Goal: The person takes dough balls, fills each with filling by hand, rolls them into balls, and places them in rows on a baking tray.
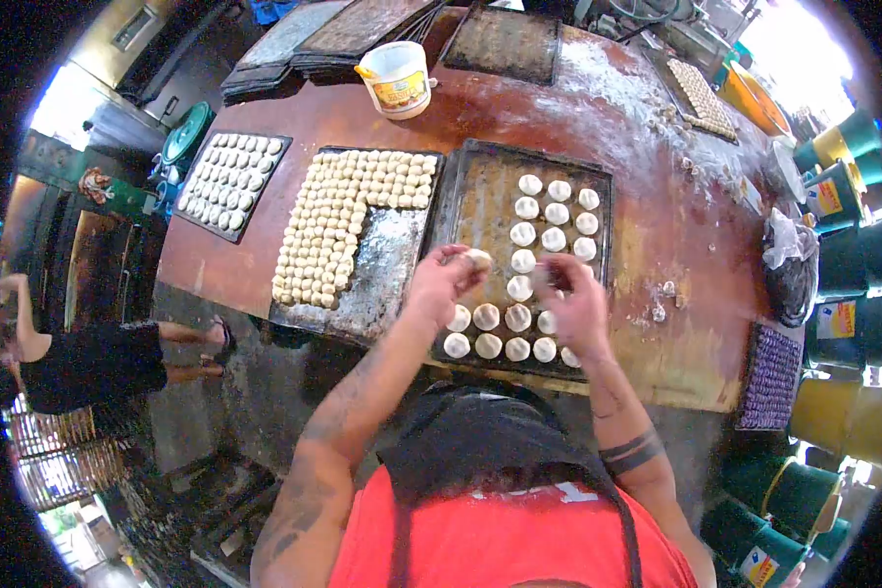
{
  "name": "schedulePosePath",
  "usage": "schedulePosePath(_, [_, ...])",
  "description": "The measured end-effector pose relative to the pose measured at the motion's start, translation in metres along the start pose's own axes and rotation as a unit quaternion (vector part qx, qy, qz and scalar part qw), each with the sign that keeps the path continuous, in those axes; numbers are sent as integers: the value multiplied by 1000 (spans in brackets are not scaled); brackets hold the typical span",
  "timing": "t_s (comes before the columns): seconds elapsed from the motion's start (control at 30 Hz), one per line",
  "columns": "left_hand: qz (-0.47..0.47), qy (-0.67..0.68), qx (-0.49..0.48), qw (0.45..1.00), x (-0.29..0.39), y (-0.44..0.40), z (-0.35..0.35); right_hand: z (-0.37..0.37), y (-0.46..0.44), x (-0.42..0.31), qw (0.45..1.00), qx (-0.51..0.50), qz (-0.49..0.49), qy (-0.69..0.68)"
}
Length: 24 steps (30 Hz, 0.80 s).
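Note:
My left hand (445,284) pinches a pale, round dough ball (478,259) over the baking tray (485,186) in front of me. Across from it, my right hand (574,304) hovers above the tray's right side; its fingers are curled but smeared by motion, so what they hold is unclear. Flattened dough rounds (517,317) lie in rows on this tray, down its right side and along the near edge. To the left, a second tray (387,250) carries many small dough balls (318,225) packed close together, with bare metal at its near right.
At the table's left lies a tray of dough rounds (230,181). A white bucket (399,83) and stacked trays (333,34) stand at the back. Flour (608,88) dusts the wooden table (676,343). Another person (93,367) is at far left; tubs (857,255) line the right.

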<state>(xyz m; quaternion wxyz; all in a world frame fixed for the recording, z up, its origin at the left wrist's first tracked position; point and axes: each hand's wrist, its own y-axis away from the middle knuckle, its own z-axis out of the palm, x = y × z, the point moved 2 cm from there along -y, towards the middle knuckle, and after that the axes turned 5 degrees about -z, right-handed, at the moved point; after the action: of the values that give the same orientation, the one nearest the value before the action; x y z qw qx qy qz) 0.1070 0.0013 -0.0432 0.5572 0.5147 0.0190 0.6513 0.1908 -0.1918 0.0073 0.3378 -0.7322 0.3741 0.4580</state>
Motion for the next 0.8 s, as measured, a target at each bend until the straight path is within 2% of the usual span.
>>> schedulePosePath(0.03, [13, -43, -43, 998, -7, 4, 3, 12, -3, -10, 997, -60, -45, 16])
schedulePosePath(0.07, [25, -85, -84, 993, -12, 7, 5, 19, -6, -28, 992, -84, -95, -10])
schedulePosePath(0.1, [14, -125, -108, 986, -12, 16, 13, 22, -10, -27, 984, -79, -156, 37])
schedulePosePath(0.13, [10, -103, -109, 989, -12, 24, 19, 24, -13, -27, 970, -74, -218, 83])
schedulePosePath(0.23, [2, -28, -121, 992, -12, 38, 25, 27, -12, -38, 928, -81, -325, 163])
schedulePosePath(0.33, [59, -84, -101, 990, -2, 56, 38, 21, -4, -34, 976, -74, -198, 58])
schedulePosePath(0.4, [108, -159, -110, 975, 7, 57, 41, 6, -16, -30, 984, -125, -116, 43])
schedulePosePath(0.43, [130, -197, -112, 965, 9, 58, 41, 4, -19, -19, 983, -168, -69, -18])
schedulePosePath(0.47, [137, -155, -120, 971, 7, 59, 42, 6, -19, -8, 975, -207, -18, -79])
schedulePosePath(0.53, [153, -72, -141, 975, 7, 57, 51, 4, -22, -9, 957, -188, 25, -217])
schedulePosePath(0.57, [122, -39, -152, 980, 6, 57, 55, 3, -22, -11, 941, -175, 48, -284])
schedulePosePath(0.6, [91, -3, -162, 983, 11, 62, 64, 6, -21, -17, 888, -122, 106, -432])
schedulePosePath(0.63, [62, 33, -170, 983, 15, 66, 71, 13, -20, -20, 886, -83, 113, -441])
schedulePosePath(0.67, [102, -52, -139, 984, 21, 67, 72, 19, -19, -22, 883, -45, 120, -451])
schedulePosePath(0.73, [178, -225, -74, 955, 34, 68, 72, 20, -16, -36, 900, -31, 91, -426])
schedulePosePath(0.77, [254, -354, -8, 900, 31, 69, 68, 19, -16, -41, 908, -23, 75, -412])
schedulePosePath(0.8, [289, -313, -24, 904, 23, 69, 67, 11, -19, -32, 917, -20, 51, -395])
